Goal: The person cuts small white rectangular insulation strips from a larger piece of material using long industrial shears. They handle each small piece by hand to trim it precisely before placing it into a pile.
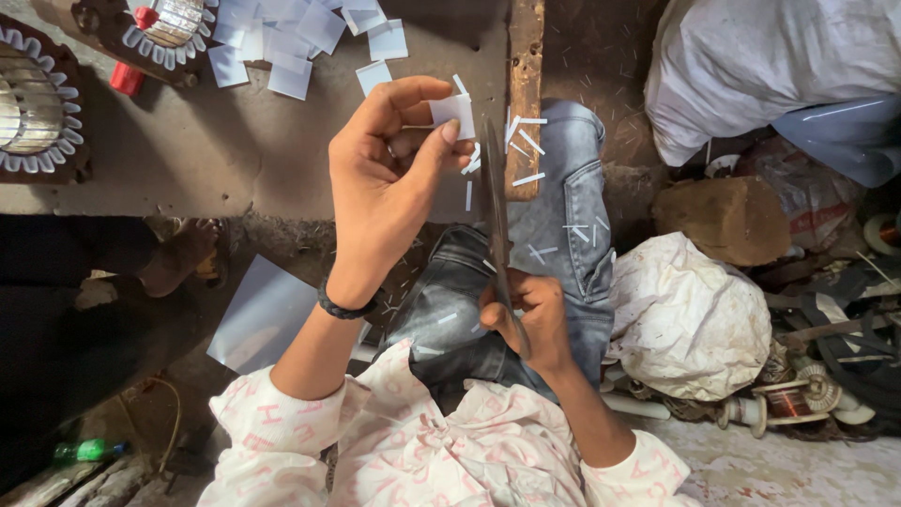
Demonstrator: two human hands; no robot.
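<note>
My left hand (385,183) is raised over the low workbench and pinches a small white paper piece (454,113) between thumb and fingers. My right hand (527,314) rests on my jeans-clad knee and grips the handles of long dark scissors (494,202), whose blades point up toward the paper piece. Thin white paper strips (531,143) lie scattered on my knee and on a wooden plank (526,84).
Several cut white squares (291,42) lie on the bench (188,150) beside two motor stators lined with white paper (38,103). A larger white sheet (263,314) lies by my left arm. White sacks (685,319), wire spools and clutter crowd the right. Another person's foot (183,253) is at left.
</note>
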